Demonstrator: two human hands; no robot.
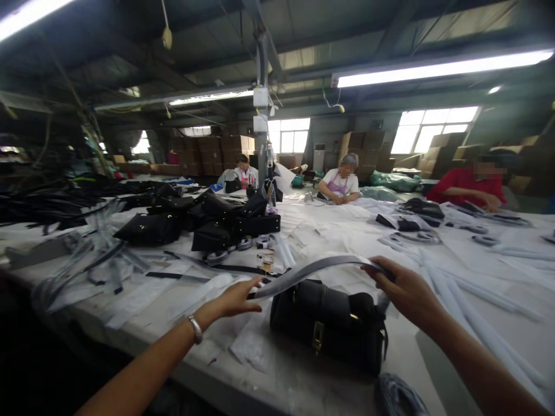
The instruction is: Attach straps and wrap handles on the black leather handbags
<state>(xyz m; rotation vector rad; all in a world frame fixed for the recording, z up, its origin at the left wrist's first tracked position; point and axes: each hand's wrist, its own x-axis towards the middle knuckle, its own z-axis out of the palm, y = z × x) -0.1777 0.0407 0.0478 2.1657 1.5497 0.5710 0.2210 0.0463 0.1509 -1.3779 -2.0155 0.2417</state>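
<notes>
A grey, plastic-wrapped bag strap (pixel 316 266) arches over a black handbag (pixel 329 323) with a gold clasp on its front. The bag stands upright near the table's front edge. My right hand (pixel 401 286) grips the strap's right end, fingers curled round it. At its left end, the strap passes between the thumb and outstretched fingers of my left hand (pixel 236 297), which wears a silver bracelet. A coiled, wrapped strap (pixel 399 396) lies just right of the bag, cut off by the lower edge of the view.
Black handbags (pixel 212 216) are heaped farther back on the white table (pixel 277 381). Loose wrapped straps (pixel 93 248) hang over the left edge. White sheets (pixel 342 222) cover the middle. Three people work at the far side, near a post (pixel 262 138).
</notes>
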